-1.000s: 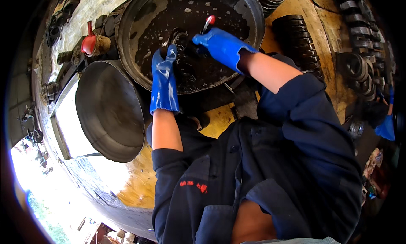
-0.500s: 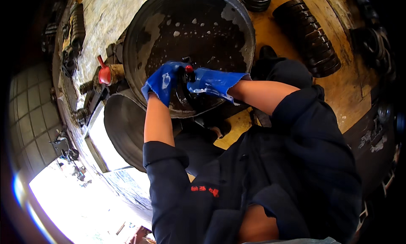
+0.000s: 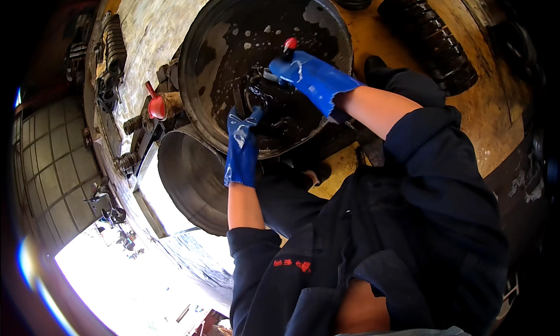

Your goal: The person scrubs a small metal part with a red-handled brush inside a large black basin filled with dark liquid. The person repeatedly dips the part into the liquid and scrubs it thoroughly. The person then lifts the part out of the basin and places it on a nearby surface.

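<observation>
The right hand (image 3: 318, 82) is swinging up and away from the left hand (image 3: 241, 146), beside it half a second ago, and is gripping a red-tipped tool (image 3: 290, 43) over the round basin (image 3: 188, 82). The left hand is holding thumb and finger apart near a wet, dark curved piece (image 3: 255, 92) sitting in that basin; I can't tell whether it's pinching anything.

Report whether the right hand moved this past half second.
Yes: the right hand has moved forward and slightly right across the large basin, away from its near rim.
</observation>
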Tool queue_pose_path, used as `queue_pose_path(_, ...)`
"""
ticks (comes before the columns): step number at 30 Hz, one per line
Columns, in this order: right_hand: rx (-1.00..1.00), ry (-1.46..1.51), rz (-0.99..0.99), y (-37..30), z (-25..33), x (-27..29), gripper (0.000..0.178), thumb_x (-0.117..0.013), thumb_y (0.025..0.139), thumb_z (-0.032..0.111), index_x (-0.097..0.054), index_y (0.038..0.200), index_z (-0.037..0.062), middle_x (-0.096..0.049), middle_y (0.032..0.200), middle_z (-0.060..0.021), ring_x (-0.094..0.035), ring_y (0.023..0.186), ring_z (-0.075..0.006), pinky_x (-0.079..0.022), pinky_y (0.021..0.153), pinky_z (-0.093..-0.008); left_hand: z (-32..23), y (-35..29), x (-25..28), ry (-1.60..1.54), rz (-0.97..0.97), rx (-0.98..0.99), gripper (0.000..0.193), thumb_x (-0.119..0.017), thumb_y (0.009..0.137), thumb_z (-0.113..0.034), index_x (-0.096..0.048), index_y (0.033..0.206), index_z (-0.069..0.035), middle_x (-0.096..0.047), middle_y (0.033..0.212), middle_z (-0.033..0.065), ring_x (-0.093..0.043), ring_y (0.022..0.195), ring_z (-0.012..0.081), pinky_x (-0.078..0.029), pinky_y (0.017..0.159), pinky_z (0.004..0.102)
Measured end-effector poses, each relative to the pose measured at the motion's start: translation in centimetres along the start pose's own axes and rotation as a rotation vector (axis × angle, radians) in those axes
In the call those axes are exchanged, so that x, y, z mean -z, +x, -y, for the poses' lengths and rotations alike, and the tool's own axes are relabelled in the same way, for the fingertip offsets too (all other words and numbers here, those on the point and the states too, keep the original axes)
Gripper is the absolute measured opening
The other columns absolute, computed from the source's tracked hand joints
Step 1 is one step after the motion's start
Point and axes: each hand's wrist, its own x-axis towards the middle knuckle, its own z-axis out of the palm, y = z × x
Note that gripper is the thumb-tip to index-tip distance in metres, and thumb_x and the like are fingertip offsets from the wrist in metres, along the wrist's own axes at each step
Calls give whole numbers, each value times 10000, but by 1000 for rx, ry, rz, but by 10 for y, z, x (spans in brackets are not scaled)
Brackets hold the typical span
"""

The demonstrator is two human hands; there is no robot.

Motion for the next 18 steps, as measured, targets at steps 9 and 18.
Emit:
queue_pose_path(9, 579, -591, 421, -2, -43, -84, 268, -671, 972, 266, -743, 1148, 77, -757, 1066, -126, -725, 993, -284, -578, 913, -379, 86, 22, 63, -203, -74, 75, 225, -550, 1034, -182, -674, 1131, -22, -711, 978, 108, -716, 871, 251, -621, 757, 388)
queue_pose_path(18, 40, -391, 356, 67, -35, -81, 211, -618, 978, 259, -717, 933, 78, -671, 811, -36, -610, 715, -123, -515, 692, -312, 99, 35, 74, 46, 85, -68, 393, -765, 877, -12, -670, 1258, -4, -747, 1041, 100, -725, 851, 215, -602, 746, 338)
